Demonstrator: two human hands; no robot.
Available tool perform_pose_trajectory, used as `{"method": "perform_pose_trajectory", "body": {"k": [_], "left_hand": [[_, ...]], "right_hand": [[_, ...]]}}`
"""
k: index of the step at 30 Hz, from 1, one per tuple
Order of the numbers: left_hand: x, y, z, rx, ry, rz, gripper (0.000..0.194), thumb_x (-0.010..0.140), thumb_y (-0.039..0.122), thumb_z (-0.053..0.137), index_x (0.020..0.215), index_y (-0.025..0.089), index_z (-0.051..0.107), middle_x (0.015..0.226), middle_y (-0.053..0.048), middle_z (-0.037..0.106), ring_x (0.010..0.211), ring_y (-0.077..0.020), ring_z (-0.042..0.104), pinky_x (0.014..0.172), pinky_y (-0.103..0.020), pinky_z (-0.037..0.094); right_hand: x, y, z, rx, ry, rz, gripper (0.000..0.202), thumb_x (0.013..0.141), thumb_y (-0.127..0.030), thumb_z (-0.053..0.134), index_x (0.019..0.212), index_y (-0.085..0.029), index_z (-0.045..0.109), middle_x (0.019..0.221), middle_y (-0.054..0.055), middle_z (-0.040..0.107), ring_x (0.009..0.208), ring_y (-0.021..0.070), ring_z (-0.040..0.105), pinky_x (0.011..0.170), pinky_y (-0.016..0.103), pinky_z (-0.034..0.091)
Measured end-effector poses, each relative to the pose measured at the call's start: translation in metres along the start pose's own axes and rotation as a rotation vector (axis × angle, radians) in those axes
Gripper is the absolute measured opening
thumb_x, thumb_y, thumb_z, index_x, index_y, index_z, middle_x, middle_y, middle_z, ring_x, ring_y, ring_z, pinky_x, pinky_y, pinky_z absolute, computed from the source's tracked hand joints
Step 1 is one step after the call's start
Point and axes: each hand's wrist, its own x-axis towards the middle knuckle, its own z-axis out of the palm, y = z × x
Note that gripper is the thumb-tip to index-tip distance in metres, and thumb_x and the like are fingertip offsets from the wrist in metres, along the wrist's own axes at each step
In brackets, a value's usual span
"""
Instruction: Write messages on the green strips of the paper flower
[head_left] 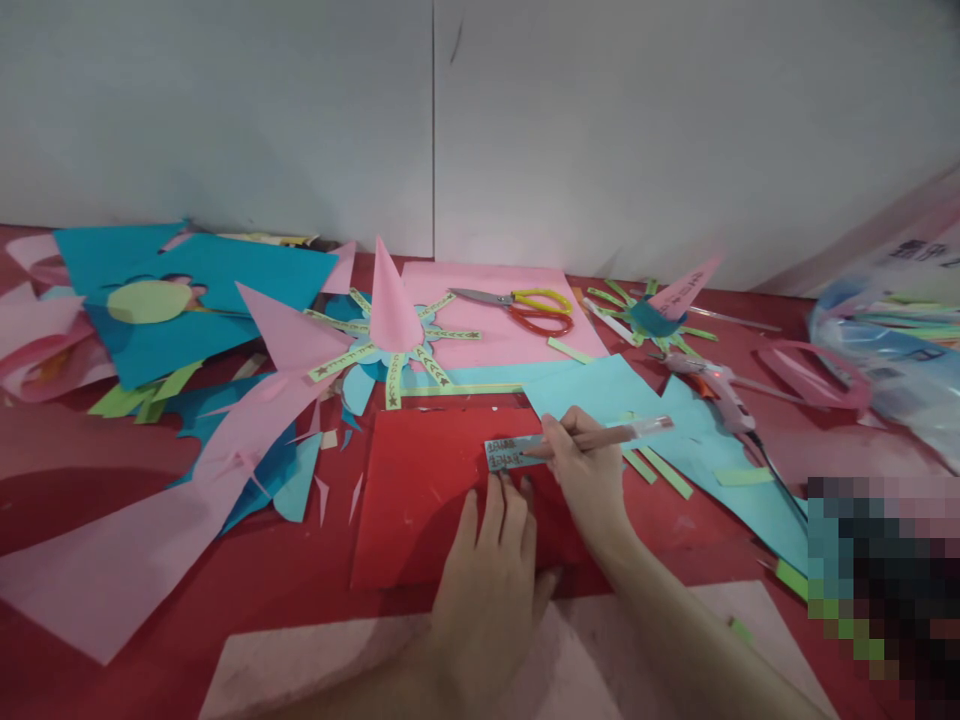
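On a red board (420, 490), a small light-blue paper strip (493, 447) carries two rows of dark handwriting. My right hand (589, 480) is closed around a pen (611, 436), whose tip meets the strip near the writing. Flat on the board lies my left hand (491, 550), fingers stretched out, the fingertips at the strip's lower edge. The right hand covers the strip's right end. Behind the board stands a pink paper cone (391, 305) on a blue base, with written green strips (393, 382) radiating from it.
Scissors (517, 302) with yellow and red handles lie on pink paper (480, 350). At the right are a glue gun (712, 390), a second cone piece (682, 295) and a plastic bag (900, 350). Paper offcuts (259, 430) cover the left. A white wall (300, 120) rises behind.
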Motion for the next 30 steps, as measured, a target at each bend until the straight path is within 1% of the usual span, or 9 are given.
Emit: {"method": "perform_pose_trajectory", "body": {"k": [4, 8, 11, 14, 16, 19, 25, 27, 30], "left_hand": [[-0.0029, -0.0002, 0.002, -0.017, -0.001, -0.004, 0.046, 0.082, 0.041, 0.039, 0.11, 0.011, 0.057, 0.121, -0.014, 0.052, 0.114, -0.0271, 0.043, 0.091, -0.04, 0.038], [-0.004, -0.0002, 0.0027, -0.018, -0.01, 0.009, 0.045, 0.085, 0.039, 0.033, 0.117, 0.013, 0.051, 0.125, -0.015, 0.048, 0.116, -0.0277, 0.042, 0.089, -0.041, 0.039], [-0.0037, 0.0004, 0.003, -0.004, -0.007, 0.015, 0.047, 0.086, 0.038, 0.029, 0.12, 0.012, 0.048, 0.125, -0.015, 0.048, 0.117, -0.0281, 0.041, 0.089, -0.042, 0.04], [-0.0032, 0.0011, 0.0027, 0.007, -0.004, 0.006, 0.048, 0.086, 0.038, 0.029, 0.12, 0.01, 0.048, 0.124, -0.014, 0.05, 0.117, -0.0273, 0.041, 0.091, -0.041, 0.039], [-0.0029, 0.0011, 0.0016, 0.009, -0.009, -0.002, 0.049, 0.086, 0.039, 0.03, 0.12, 0.01, 0.048, 0.124, -0.014, 0.05, 0.117, -0.0272, 0.04, 0.093, -0.042, 0.037], [-0.0027, 0.0006, -0.0001, 0.016, -0.008, 0.0, 0.05, 0.085, 0.04, 0.03, 0.12, 0.008, 0.048, 0.124, -0.014, 0.05, 0.118, -0.0276, 0.039, 0.096, -0.043, 0.034], [-0.0048, 0.0006, 0.0003, 0.031, 0.011, 0.002, 0.05, 0.086, 0.037, 0.028, 0.12, 0.007, 0.048, 0.123, -0.015, 0.05, 0.117, -0.0281, 0.041, 0.097, -0.044, 0.032], [-0.0053, 0.001, 0.0012, 0.026, 0.011, 0.005, 0.05, 0.086, 0.037, 0.027, 0.12, 0.007, 0.048, 0.123, -0.015, 0.05, 0.118, -0.0282, 0.04, 0.097, -0.045, 0.031], [-0.0053, 0.0016, 0.0028, 0.006, 0.014, 0.047, 0.047, 0.087, 0.035, 0.026, 0.119, 0.008, 0.049, 0.127, -0.015, 0.047, 0.121, -0.0272, 0.036, 0.099, -0.045, 0.03]], "right_hand": [[-0.001, -0.0003, 0.0011, 0.056, -0.008, 0.003, 0.031, 0.077, -0.033, 0.05, 0.053, -0.023, 0.033, 0.035, -0.009, 0.034, 0.032, 0.0089, 0.035, 0.039, 0.022, 0.031], [-0.0036, -0.001, 0.0011, 0.115, -0.005, 0.0, 0.032, 0.079, -0.034, 0.051, 0.055, -0.022, 0.033, 0.038, -0.009, 0.038, 0.034, 0.0088, 0.036, 0.041, 0.022, 0.031], [-0.0055, -0.0025, 0.0005, 0.144, 0.042, -0.016, 0.034, 0.08, -0.035, 0.052, 0.055, -0.022, 0.033, 0.04, -0.008, 0.041, 0.036, 0.009, 0.04, 0.043, 0.022, 0.033], [-0.0062, -0.0042, 0.0, 0.153, 0.089, -0.032, 0.034, 0.08, -0.034, 0.052, 0.054, -0.021, 0.034, 0.041, -0.007, 0.043, 0.04, 0.0107, 0.047, 0.046, 0.023, 0.036], [-0.0062, -0.0048, -0.0004, 0.142, 0.105, -0.045, 0.033, 0.08, -0.033, 0.052, 0.054, -0.021, 0.035, 0.042, -0.007, 0.045, 0.045, 0.0121, 0.051, 0.049, 0.024, 0.038], [-0.0058, -0.0048, -0.0011, 0.128, 0.118, -0.056, 0.033, 0.08, -0.032, 0.052, 0.054, -0.021, 0.036, 0.044, -0.005, 0.048, 0.048, 0.0129, 0.054, 0.05, 0.024, 0.038], [-0.0035, -0.0023, -0.001, 0.123, 0.081, -0.019, 0.032, 0.081, -0.034, 0.051, 0.055, -0.021, 0.037, 0.043, -0.005, 0.047, 0.048, 0.0136, 0.054, 0.048, 0.023, 0.038], [-0.0024, -0.0013, -0.0004, 0.122, 0.064, -0.001, 0.032, 0.081, -0.034, 0.051, 0.055, -0.021, 0.036, 0.042, -0.006, 0.047, 0.045, 0.0126, 0.051, 0.048, 0.023, 0.038], [-0.0016, -0.0013, 0.0005, 0.102, 0.043, 0.008, 0.033, 0.081, -0.035, 0.051, 0.055, -0.021, 0.036, 0.04, -0.007, 0.045, 0.04, 0.0107, 0.046, 0.047, 0.023, 0.037]]}}
